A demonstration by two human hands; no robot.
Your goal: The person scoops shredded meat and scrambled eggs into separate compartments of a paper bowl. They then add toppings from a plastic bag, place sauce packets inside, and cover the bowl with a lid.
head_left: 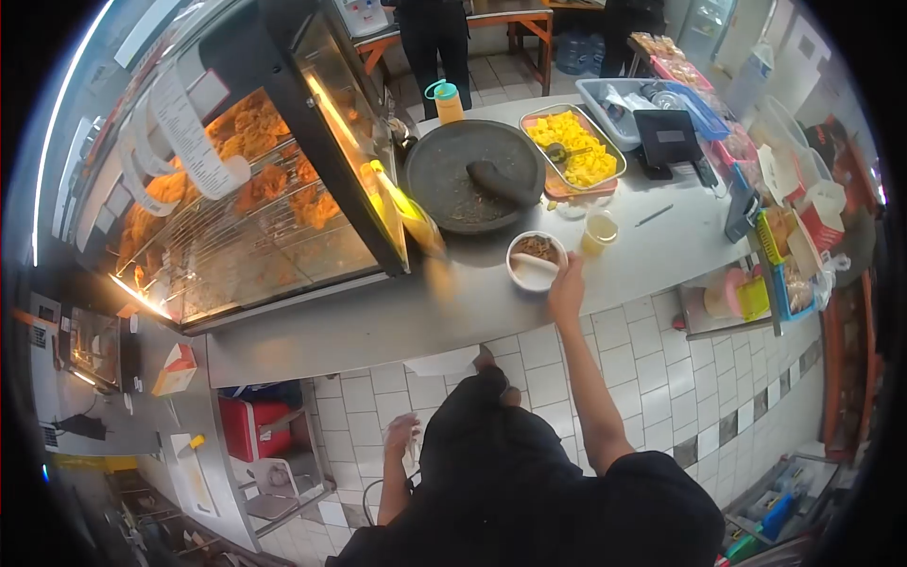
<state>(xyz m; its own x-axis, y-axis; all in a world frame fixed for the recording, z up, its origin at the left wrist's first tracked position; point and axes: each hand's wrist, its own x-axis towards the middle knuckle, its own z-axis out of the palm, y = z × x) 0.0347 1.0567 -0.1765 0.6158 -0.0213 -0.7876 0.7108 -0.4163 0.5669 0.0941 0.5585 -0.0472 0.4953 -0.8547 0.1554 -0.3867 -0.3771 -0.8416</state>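
My right hand (566, 288) grips the right side of a round white bowl (515, 272) at the counter's front edge. Inside it lies dark brown crumbly food (535, 248) with a smooth whitish piece I cannot identify. A cup of pale yellow liquid (600, 232) stands just right of the bowl. Low beside my body hangs my left hand (402, 433), its fingers loosely bent and apart, away from the counter; I make out nothing held in it. Behind the bowl sits a wide dark stone mortar (439, 180) with a curved pestle (493, 185) lying in it.
On the left, a lit glass cabinet (283, 274) holds fried chicken. Beside the mortar rests a tray of yellow pieces (576, 151) with a dark utensil. Farther right are a blue bin (605, 113), a black tablet (669, 139) and packaging. A person (433, 47) stands behind the counter.
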